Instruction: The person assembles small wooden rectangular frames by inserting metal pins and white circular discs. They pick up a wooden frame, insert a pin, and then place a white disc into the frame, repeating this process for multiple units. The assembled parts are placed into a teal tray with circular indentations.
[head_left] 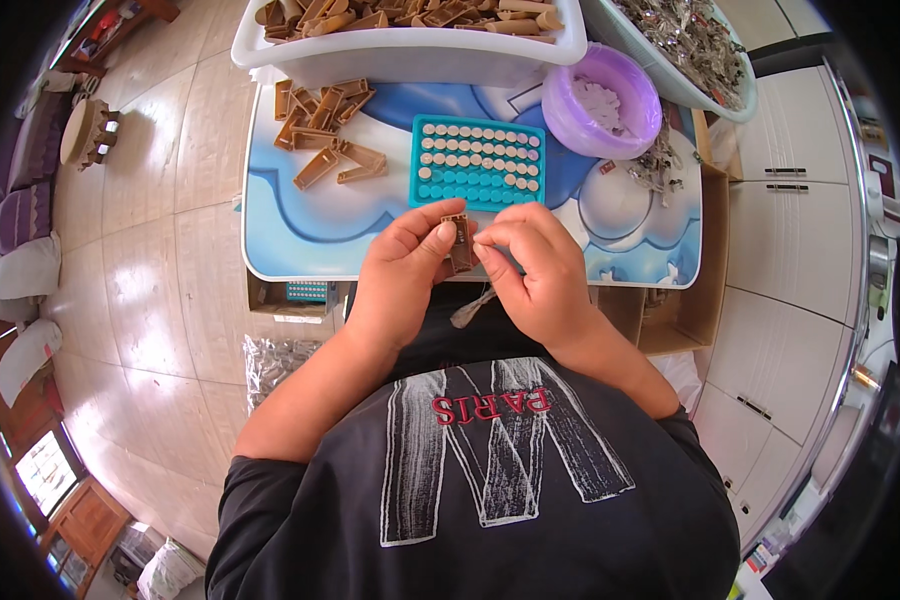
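My left hand point(407, 255) is closed around a small brown plastic casing point(460, 243), its open side facing up. Close against the casing's right edge, my right hand point(538, 262) has thumb and forefinger pinched together on something too small to make out. A thin bundle of wire point(473, 308) hangs below my fingers; what it is fixed to is hidden. Just beyond my hands lies a teal tray point(416, 160) with rows of small round pale pieces point(475, 147). To its left, several brown casings point(315, 130) are heaped on the table.
A white bin point(410, 66) full of brown casings stands at the table's far edge. Right of it are a purple bowl point(560, 120) with whitish pieces and a pale tub point(748, 105) of wire bundles. Loose wires point(658, 165) lie on the blue-and-white table point(310, 245).
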Action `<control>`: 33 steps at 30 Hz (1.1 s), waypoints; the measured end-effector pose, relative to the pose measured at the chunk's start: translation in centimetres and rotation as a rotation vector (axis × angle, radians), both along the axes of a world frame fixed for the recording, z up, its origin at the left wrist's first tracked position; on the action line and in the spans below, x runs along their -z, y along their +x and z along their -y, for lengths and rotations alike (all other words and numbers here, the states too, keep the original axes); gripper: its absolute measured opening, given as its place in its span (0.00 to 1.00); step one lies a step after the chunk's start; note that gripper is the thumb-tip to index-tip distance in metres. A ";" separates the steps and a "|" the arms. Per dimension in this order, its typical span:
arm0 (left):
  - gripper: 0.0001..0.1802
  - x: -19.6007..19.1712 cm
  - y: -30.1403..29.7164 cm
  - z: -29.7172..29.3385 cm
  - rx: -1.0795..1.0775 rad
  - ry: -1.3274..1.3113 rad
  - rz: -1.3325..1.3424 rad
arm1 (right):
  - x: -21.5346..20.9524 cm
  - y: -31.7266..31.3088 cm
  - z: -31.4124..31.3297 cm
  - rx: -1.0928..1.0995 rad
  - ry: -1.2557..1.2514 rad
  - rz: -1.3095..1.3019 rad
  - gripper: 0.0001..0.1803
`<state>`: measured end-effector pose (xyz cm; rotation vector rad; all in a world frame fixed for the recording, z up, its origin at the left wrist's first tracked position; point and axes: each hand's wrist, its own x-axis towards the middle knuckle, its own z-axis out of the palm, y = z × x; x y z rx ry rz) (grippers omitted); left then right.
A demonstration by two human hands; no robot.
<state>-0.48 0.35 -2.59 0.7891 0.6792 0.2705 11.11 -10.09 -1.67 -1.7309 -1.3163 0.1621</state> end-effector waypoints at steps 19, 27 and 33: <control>0.16 0.1 0.0 -0.1 -0.056 -0.027 0.024 | 1.0 -1.6 0.8 -0.026 -0.083 -0.114 0.11; 0.16 0.5 -0.1 0.1 -0.050 -0.086 0.004 | 0.8 -0.9 0.8 -0.118 -0.128 0.013 0.09; 0.17 0.8 0.0 -0.3 -0.071 -0.072 -0.010 | 1.2 2.0 1.0 0.147 -0.045 0.014 0.07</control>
